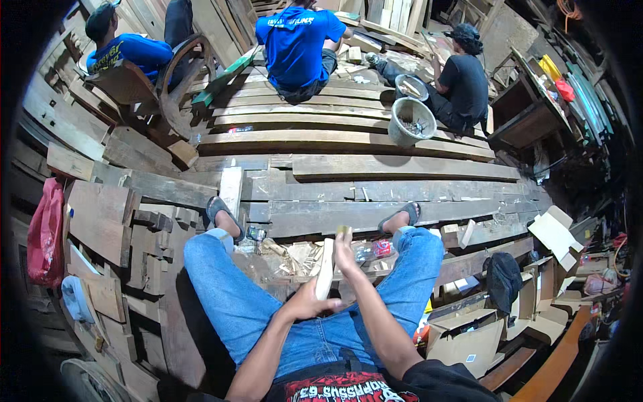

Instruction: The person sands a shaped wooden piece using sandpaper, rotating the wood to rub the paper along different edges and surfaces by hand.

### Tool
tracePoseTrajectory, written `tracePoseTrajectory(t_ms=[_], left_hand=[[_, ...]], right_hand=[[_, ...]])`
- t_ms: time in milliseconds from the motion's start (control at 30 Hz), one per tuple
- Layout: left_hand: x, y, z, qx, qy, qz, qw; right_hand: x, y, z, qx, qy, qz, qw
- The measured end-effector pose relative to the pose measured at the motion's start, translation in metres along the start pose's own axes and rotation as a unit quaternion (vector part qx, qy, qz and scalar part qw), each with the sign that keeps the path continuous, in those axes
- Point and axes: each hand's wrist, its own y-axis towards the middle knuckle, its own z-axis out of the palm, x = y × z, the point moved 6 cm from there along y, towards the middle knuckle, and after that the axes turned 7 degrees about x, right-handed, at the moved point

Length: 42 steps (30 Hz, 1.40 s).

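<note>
Between my knees my left hand (311,301) grips the lower end of a pale wooden stick (325,268), its thumb pointing right. The stick stands nearly upright, tapering a little toward its top. Just right of it is my right hand (345,256), raised, fingers pressed together. At its fingertips shows a small yellowish piece (343,230), too small to tell its kind. I cannot tell whether this hand touches the stick. Below the hands, wood shavings and offcuts (298,256) lie in a heap between my feet, beside a clear plastic bottle with a red label (375,250).
Long planks (375,171) cross the floor ahead. Two grey buckets stand there, the nearer one (411,122) holding small bits. Three people (298,50) sit beyond. Stacked wood blocks (151,234) lie left, with a red bag (47,231). Cardboard boxes (465,345) and a dark cap (502,281) are right.
</note>
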Motion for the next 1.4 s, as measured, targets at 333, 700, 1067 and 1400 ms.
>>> tracePoseTrajectory(t_ms=[333, 700, 1067, 1400], left_hand=[[0.003, 0.006, -0.008, -0.025, -0.178, -0.051, 0.982], [0.006, 0.005, -0.013, -0.078, -0.215, -0.061, 0.972], [0.01, 0.008, -0.008, -0.067, -0.139, -0.069, 0.986], [0.011, 0.002, -0.01, -0.059, -0.14, -0.116, 0.982]], right_hand=[[0.003, 0.014, -0.03, -0.109, 0.368, -0.057, 0.921], [0.043, -0.047, -0.011, -0.048, 0.074, -0.132, 0.987], [0.051, -0.055, -0.006, -0.077, 0.017, -0.153, 0.985], [0.046, -0.041, -0.002, -0.078, 0.109, -0.064, 0.989]])
